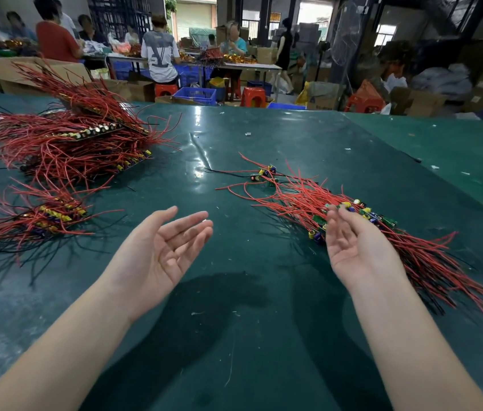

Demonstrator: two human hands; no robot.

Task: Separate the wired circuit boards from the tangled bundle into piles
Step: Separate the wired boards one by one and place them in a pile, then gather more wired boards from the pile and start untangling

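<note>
Far-left heap: the big tangled bundle of red-wired circuit boards sits on the green table, piled high, wires fanning out in every direction.
Near-left pile: a smaller pile of boards with red and black wires lies just in front of the big heap, near the table's left edge.
My left hand: palm up, fingers loose and spread, holding nothing — it hovers over bare table between the piles.
Table middle: a single black wire lies loose, leading toward a few stray boards.
My right hand: palm up too, fingers relaxed and gripping nothing; its fingertips are right at the boards of the right-hand pile, though I cannot tell if they touch.
Right pile: green boards with yellow and blue parts — red wires trailing toward the right edge.
Background: people work at another table, with blue crates and red stools nearby.
</note>
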